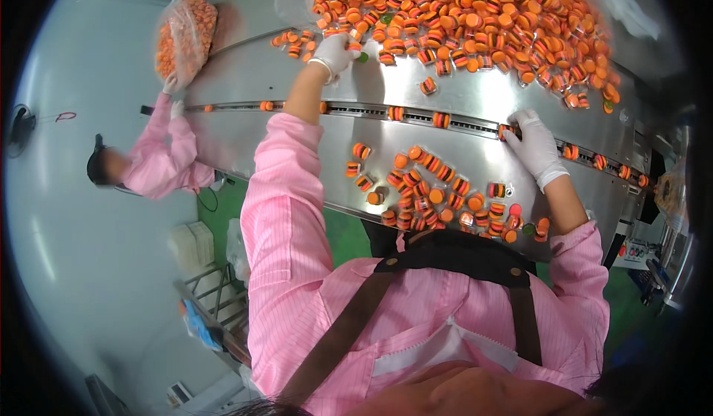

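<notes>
At the front edge of a big pile of orange, burger-shaped candies [460, 22], my gloved left hand [334, 53] has its fingers closed on a candy [354, 46]. A small green piece [362, 57] shows just beside those fingertips. My right hand [536, 148], also in a white glove, reaches to the narrow conveyor track [475, 125]. Its thumb and fingers pinch a candy [506, 131] in the track, partly covered by the hand. Other candies [441, 119] stand spaced out along the track.
More candies [422, 189] lie scattered on the steel table [334, 167] between the track and my body. To the left, a co-worker in pink [160, 160] handles a clear bag of candies [186, 37] at the table. A control box with buttons [635, 252] is at the right.
</notes>
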Demonstrator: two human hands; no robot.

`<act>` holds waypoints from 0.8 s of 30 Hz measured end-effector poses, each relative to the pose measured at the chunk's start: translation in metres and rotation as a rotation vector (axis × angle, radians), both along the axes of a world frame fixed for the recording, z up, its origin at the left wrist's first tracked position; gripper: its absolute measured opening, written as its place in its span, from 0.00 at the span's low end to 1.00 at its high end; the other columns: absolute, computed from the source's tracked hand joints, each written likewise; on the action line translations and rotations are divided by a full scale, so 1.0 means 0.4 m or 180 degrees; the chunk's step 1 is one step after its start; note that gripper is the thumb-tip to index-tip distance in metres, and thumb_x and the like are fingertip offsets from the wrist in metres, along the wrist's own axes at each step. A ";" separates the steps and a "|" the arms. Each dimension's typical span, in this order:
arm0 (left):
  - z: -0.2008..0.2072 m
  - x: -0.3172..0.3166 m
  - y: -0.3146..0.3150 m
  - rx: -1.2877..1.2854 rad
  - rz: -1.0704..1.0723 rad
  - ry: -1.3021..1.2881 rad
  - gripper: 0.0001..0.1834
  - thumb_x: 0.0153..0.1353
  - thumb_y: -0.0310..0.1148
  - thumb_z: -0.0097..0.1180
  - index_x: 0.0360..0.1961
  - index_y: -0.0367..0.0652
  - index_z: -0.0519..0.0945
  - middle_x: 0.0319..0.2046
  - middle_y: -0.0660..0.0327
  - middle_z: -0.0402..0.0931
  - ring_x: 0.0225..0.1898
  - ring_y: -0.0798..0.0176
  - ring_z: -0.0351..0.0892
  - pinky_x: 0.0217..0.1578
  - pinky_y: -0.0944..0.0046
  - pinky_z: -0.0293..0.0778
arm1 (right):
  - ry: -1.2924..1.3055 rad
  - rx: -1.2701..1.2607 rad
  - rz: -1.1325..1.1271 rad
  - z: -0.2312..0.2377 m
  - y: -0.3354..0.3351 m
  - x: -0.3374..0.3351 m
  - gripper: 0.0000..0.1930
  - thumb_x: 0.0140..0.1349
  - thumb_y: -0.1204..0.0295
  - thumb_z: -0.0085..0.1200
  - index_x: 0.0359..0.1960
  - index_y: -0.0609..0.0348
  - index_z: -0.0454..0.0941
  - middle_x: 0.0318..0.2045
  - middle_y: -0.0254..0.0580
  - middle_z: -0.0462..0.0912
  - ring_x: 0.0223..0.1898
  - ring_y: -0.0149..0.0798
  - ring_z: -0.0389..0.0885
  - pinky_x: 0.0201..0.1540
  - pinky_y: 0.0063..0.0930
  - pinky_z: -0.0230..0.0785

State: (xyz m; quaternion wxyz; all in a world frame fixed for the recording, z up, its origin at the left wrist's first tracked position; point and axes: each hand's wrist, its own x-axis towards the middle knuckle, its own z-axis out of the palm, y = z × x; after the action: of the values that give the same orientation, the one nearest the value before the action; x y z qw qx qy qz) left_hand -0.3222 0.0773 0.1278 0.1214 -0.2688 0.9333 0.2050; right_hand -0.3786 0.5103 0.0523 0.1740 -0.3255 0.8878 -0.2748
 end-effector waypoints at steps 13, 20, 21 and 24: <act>-0.031 -0.061 0.021 -0.0421 -0.1050 -0.1185 0.07 0.53 0.25 0.55 0.36 0.41 0.77 0.31 0.57 0.78 0.36 0.55 0.80 0.39 0.60 0.76 | -0.0387 -0.1074 -0.0258 0.032 0.052 0.081 0.09 0.58 0.72 0.56 0.38 0.63 0.76 0.34 0.45 0.75 0.33 0.44 0.77 0.37 0.34 0.70; -0.059 -0.046 0.001 -0.1022 -0.2250 -0.1281 0.10 0.53 0.25 0.59 0.37 0.38 0.73 0.33 0.54 0.78 0.39 0.52 0.80 0.41 0.57 0.75 | -0.0462 -0.0829 -0.0264 0.045 0.044 0.092 0.09 0.60 0.71 0.56 0.38 0.64 0.76 0.32 0.44 0.74 0.30 0.38 0.76 0.35 0.31 0.69; -0.060 -0.043 0.006 -0.1057 -0.2284 -0.1242 0.12 0.53 0.25 0.59 0.38 0.38 0.73 0.34 0.53 0.78 0.40 0.51 0.80 0.42 0.57 0.75 | -0.0514 -0.0852 -0.0235 0.047 0.045 0.094 0.09 0.60 0.71 0.56 0.38 0.63 0.77 0.32 0.44 0.74 0.30 0.39 0.76 0.35 0.31 0.69; -0.059 -0.030 0.014 -0.1360 -0.2534 -0.1130 0.18 0.54 0.26 0.61 0.45 0.37 0.70 0.38 0.50 0.78 0.42 0.46 0.79 0.44 0.53 0.74 | -0.0960 -0.0762 -0.0060 0.073 0.032 0.104 0.10 0.59 0.69 0.55 0.40 0.60 0.77 0.33 0.45 0.75 0.33 0.42 0.78 0.38 0.34 0.70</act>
State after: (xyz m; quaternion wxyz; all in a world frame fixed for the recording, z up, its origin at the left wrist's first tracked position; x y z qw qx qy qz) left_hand -0.3341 0.0830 0.1041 0.2899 0.0595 0.9497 -0.1027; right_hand -0.3370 0.5230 0.0814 0.2625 -0.2907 0.8156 -0.4258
